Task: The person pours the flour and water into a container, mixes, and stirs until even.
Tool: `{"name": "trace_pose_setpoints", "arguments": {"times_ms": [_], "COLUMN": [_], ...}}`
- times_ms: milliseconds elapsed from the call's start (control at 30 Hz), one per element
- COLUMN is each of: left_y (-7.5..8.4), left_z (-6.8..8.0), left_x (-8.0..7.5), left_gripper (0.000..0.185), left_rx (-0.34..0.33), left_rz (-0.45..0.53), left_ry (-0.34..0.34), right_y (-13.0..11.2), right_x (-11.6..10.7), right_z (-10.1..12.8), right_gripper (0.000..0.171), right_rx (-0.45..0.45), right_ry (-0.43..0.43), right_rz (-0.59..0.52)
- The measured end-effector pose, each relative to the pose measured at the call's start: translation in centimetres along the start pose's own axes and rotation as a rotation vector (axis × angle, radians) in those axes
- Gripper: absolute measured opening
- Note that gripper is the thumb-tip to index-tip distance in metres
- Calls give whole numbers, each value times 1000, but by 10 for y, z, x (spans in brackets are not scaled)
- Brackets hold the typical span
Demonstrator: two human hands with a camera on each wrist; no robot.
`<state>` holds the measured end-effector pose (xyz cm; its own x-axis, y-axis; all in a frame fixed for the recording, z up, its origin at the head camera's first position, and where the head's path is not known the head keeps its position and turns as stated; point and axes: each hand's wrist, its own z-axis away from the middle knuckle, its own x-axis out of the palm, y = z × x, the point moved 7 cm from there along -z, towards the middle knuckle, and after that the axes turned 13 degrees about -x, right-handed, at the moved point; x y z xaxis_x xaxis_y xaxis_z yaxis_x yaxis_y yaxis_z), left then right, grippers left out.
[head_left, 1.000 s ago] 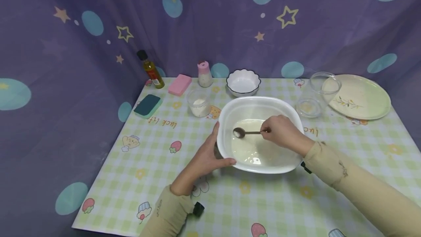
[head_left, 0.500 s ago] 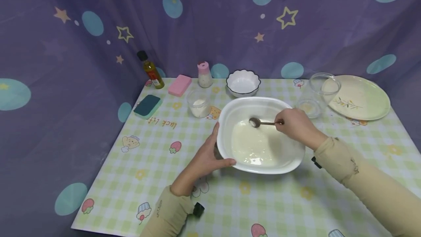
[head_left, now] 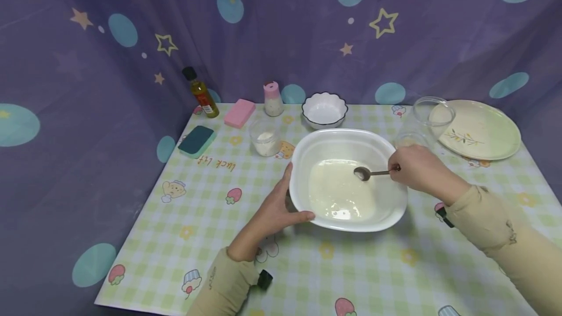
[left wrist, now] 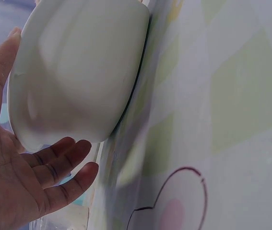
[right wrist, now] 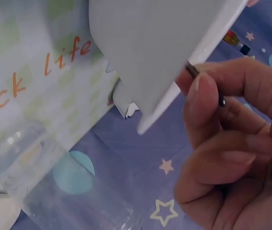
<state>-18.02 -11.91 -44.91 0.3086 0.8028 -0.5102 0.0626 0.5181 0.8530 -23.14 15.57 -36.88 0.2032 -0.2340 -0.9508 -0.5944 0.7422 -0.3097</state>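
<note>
A large white bowl (head_left: 386,148) with milky liquid stands mid-table. My left hand (head_left: 285,199) holds its left side, thumb along the rim and fingers (head_left: 305,216) curled round the near wall. In the left wrist view the palm and fingers (left wrist: 64,165) cup the bowl's outer wall (left wrist: 78,72). My right hand (head_left: 397,168) pinches the handle of a metal spoon (head_left: 362,173) at the bowl's right rim. The spoon's head sits in the liquid right of centre. In the right wrist view, thumb and fingers (right wrist: 207,96) nip the thin spoon handle (right wrist: 192,70) beside the bowl's wall (right wrist: 150,43).
Behind the bowl stand a glass of white powder (head_left: 265,137), a small scalloped bowl (head_left: 324,109), a pink-capped shaker (head_left: 273,99), a pink sponge (head_left: 239,112), a teal sponge (head_left: 197,141) and an oil bottle (head_left: 201,92). At the right are glass dishes (head_left: 432,111) and a plate (head_left: 480,128).
The right hand has swept the spoon through the liquid, from the bowl's left middle, past the far side, to the right side. The left hand and bowl have stayed put.
</note>
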Motion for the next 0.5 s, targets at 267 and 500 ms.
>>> {"name": "trace_pose_setpoints", "arguments": {"times_ms": [267, 500], "left_y": [-1, 0], "left_z": [0, -1], "left_x": [0, 0], "left_gripper": [125, 125], "left_rx": [-3, -1], "left_rz": [-1, 1], "left_ry": [-5, -2], "right_y": [-5, -16], "right_x": [1, 9], "right_z": [11, 12], "right_gripper": [17, 14], "right_rx": [-35, -130], "right_ry": [-125, -204], "right_rz": [-45, -141]}}
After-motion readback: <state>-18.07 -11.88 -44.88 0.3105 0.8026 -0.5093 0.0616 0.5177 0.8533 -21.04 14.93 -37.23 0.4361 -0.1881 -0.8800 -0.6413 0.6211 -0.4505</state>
